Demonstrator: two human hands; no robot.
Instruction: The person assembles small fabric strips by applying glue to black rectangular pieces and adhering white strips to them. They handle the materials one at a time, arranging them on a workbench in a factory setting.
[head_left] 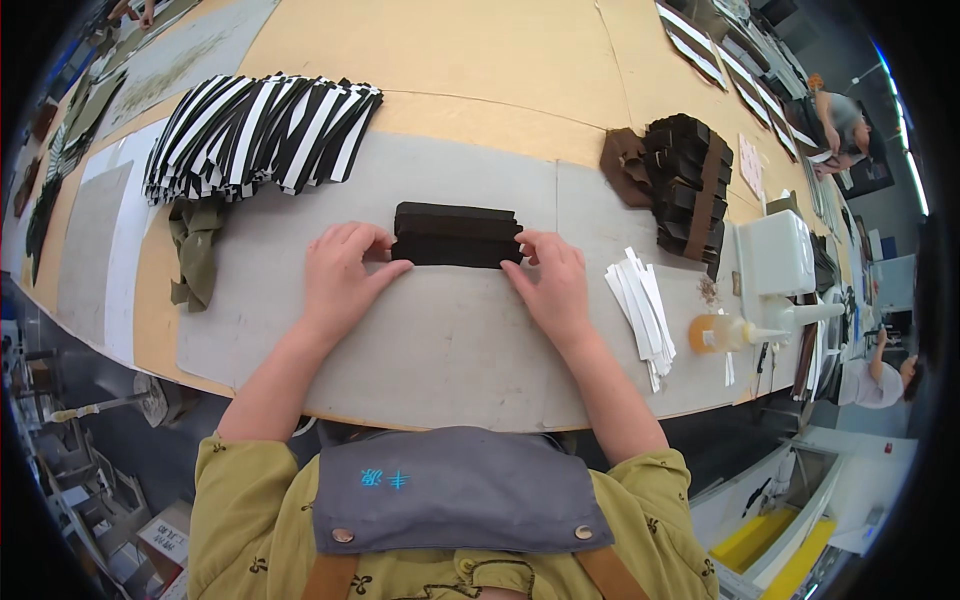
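Observation:
A flat black rectangular piece [458, 238], with a strip or fold running along its length, lies on the grey work mat in front of me. Its left end is pinched between the thumb and fingers of my left hand [345, 262]. At the opposite end my right hand [550, 275] grips the right edge the same way, thumb on the near side. Whether the piece is cloth or leather I cannot tell. To the right of my right hand lies a loose bunch of white strips [641, 310].
A fanned pile of black and white strips [265, 135] lies at the back left, above an olive cloth scrap [196, 250]. Strapped dark bundles [690, 185] sit at the right. Near them stand a bottle of amber liquid [718, 333] and a white container [777, 253]. Other people work farther off.

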